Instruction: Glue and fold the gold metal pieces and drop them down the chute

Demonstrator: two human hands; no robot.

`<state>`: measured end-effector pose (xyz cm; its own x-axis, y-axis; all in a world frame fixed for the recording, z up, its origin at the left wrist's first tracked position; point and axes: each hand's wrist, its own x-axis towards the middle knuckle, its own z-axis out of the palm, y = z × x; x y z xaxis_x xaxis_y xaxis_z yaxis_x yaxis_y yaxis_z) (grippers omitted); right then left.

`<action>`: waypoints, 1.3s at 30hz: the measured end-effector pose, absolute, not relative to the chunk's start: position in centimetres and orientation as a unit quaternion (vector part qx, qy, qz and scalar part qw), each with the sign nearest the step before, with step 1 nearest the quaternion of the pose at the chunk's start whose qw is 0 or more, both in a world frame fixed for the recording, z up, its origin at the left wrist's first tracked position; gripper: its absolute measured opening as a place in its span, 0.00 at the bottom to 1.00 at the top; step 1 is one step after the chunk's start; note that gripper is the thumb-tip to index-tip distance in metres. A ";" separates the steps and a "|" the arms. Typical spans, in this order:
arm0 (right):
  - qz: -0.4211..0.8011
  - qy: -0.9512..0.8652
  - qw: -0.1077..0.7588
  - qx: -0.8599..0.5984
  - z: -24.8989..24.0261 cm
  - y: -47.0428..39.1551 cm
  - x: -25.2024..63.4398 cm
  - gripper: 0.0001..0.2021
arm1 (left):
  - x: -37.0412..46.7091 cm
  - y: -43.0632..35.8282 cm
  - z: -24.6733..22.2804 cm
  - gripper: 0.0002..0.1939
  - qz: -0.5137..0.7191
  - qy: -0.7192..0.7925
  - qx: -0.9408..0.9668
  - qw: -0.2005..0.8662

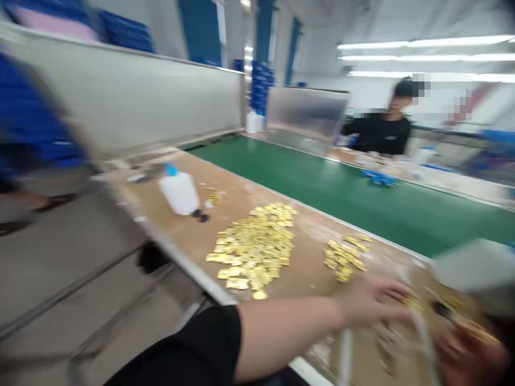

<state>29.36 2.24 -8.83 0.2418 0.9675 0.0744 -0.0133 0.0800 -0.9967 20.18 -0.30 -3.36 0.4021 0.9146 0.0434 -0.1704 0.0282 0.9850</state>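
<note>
My left hand reaches across the tabletop to the right, its fingers smeared by motion. By its fingertips is a small yellow piece; I cannot tell whether it is held or lies behind them. My right hand, low at the right edge, is blurred, with fingers curled around something I cannot make out. A dark round spot shows just above it. A large spread of shiny gold-yellow pieces lies left of my left hand, and a smaller cluster lies just beyond it.
A white bottle with a blue cap stands on the brown tabletop, near two black bits. Beyond runs a green conveyor belt with blue pieces. A blurred white object is at right. Across sits a person in black.
</note>
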 end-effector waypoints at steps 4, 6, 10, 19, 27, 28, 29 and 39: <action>0.402 -0.436 0.654 -0.470 -7.2 -2.4 40.5 0.20 | 22.0 0.3 -6.3 0.19 0.468 0.305 0.515 0.650; 0.401 -0.453 0.663 -0.440 -7.1 -3.3 41.6 0.20 | 22.1 0.8 -7.3 0.18 0.467 0.286 0.512 0.662; 0.395 -0.479 0.657 -0.427 -7.9 -3.1 40.6 0.13 | 21.9 0.6 -7.6 0.17 0.463 0.275 0.512 0.669; 0.409 -0.513 0.635 -0.408 -8.3 -3.1 40.7 0.08 | 21.3 0.5 -6.7 0.18 0.407 0.229 0.537 0.702; 0.449 -0.503 0.623 -0.397 -7.5 -3.1 40.1 0.10 | 21.0 0.1 -5.5 0.20 0.345 0.230 0.542 0.731; 0.459 -0.493 0.626 -0.394 -7.4 -3.1 40.1 0.11 | 21.0 0.1 -5.3 0.19 0.340 0.234 0.540 0.733; 0.467 -0.481 0.630 -0.391 -7.3 -3.1 40.0 0.11 | 20.8 0.1 -5.1 0.19 0.335 0.237 0.536 0.737; 0.465 -0.525 0.605 -0.377 -7.0 -3.7 40.2 0.13 | 19.6 0.6 -4.6 0.21 0.251 0.174 0.524 0.795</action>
<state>40.24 -3.68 -7.03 0.0147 0.9585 0.2848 -0.1672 0.2832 -0.9444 19.61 0.60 -4.63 0.8135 0.5815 -0.0130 -0.2173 0.3245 0.9206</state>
